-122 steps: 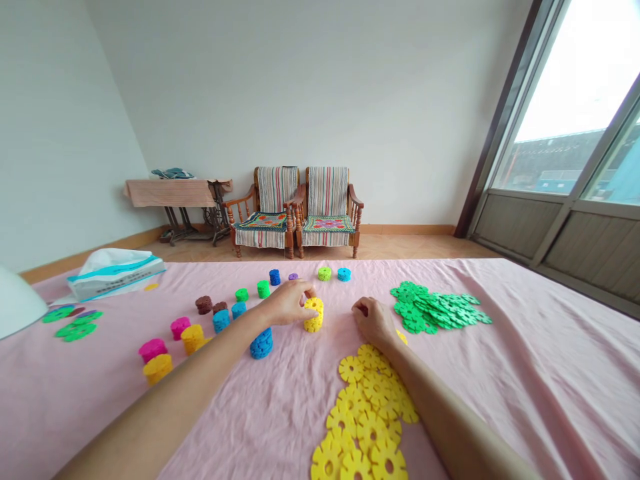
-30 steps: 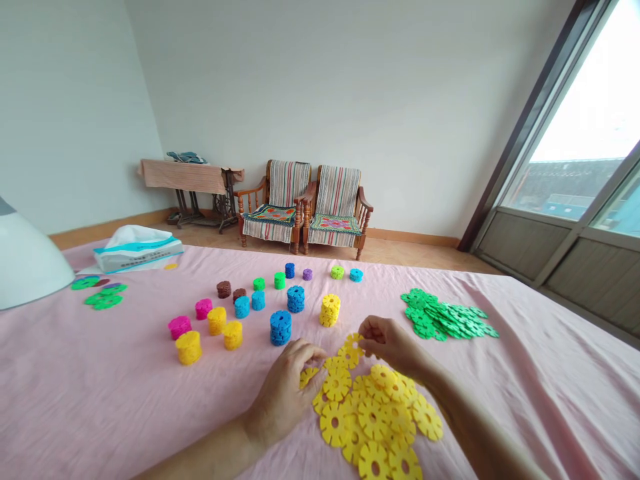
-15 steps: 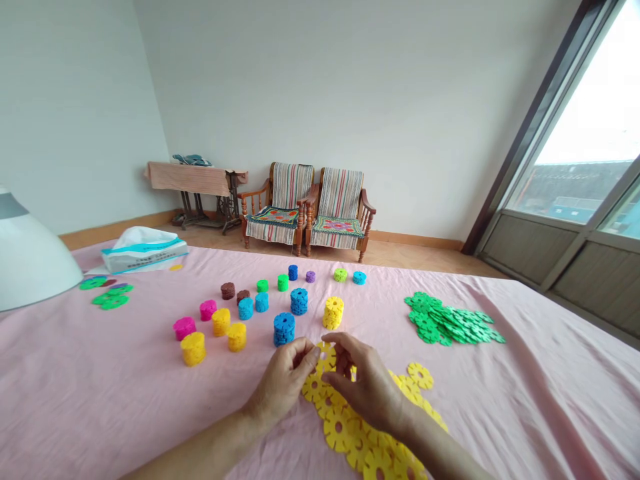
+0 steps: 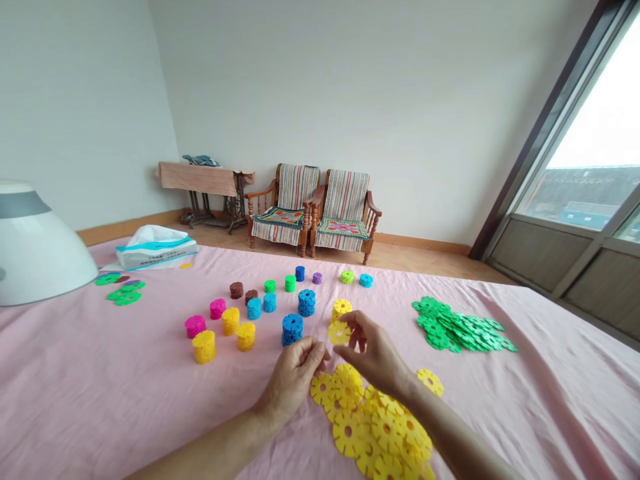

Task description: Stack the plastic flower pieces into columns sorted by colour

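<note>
A yellow snowflake disc (image 4: 339, 333) is pinched at its right edge by the fingertips of my right hand (image 4: 373, 350). This disc hangs just in front of the yellow stack (image 4: 343, 309) and hides its lower part. My left hand (image 4: 295, 370) is closed, thumb against the curled fingers; whatever is inside cannot be made out. Below both hands spreads a loose pile of yellow discs (image 4: 387, 430). One single yellow disc (image 4: 430, 382) lies right of my right wrist. Beyond my left hand stands a blue stack (image 4: 293, 330), with another blue stack (image 4: 307, 303) behind it.
Several small stacks, among them yellow (image 4: 204, 347), magenta (image 4: 195, 327) and brown ones (image 4: 237, 290), stand at left. Green discs (image 4: 460, 327) are heaped at right. A tissue box (image 4: 157, 253) and a white domed object (image 4: 43, 247) stand far left on the pink cloth (image 4: 125, 400).
My right hand has moved forward, away from my left hand, carrying the yellow disc from between the hands to the yellow stack. The view has turned slightly left.
</note>
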